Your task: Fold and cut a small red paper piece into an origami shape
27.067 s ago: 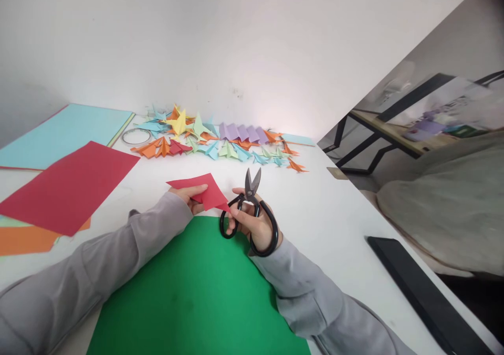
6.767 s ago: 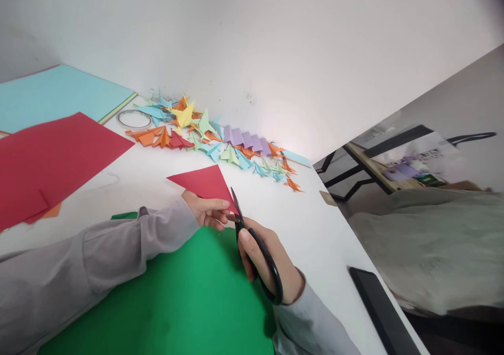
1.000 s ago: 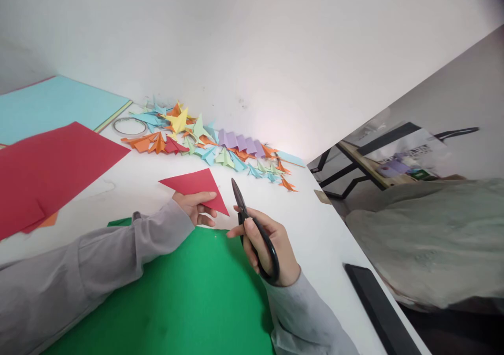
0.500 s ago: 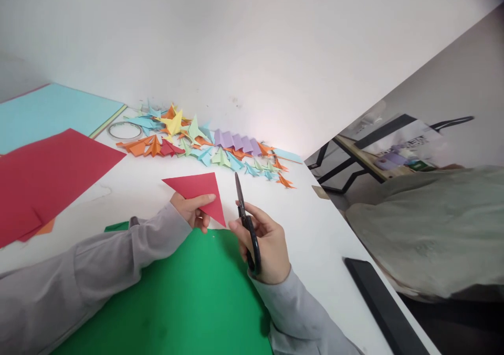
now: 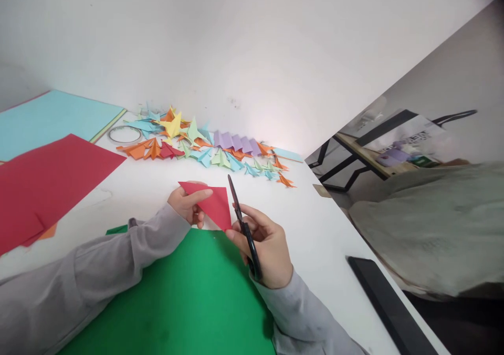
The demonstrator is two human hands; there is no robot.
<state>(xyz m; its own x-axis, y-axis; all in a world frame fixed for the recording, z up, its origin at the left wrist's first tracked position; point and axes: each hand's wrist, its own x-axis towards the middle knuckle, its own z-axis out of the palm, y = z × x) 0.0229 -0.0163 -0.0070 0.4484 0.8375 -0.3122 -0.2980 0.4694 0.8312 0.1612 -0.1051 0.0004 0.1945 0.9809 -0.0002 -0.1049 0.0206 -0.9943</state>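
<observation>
Pinched between thumb and fingers of my left hand [image 5: 189,204] is a red triangle of folded paper [image 5: 214,204], held above the table. Black-handled scissors [image 5: 244,228] are in my right hand [image 5: 270,247], blades pointing up and away, close beside the triangle's right edge. My right thumb tip is at the lower right corner of the red paper; whether it grips that corner I cannot tell. Under both forearms lies a large green sheet [image 5: 177,292].
Along the wall is a row of folded paper pieces [image 5: 220,158] in several colours. A roll of tape [image 5: 125,134], a large red sheet [image 5: 59,181] and a light blue sheet [image 5: 63,118] lie left. A black flat object [image 5: 388,302] lies near the right table edge.
The red triangle has shifted a little right and turned in my left hand, its lower corner now at my right thumb. The scissors have tilted slightly left.
</observation>
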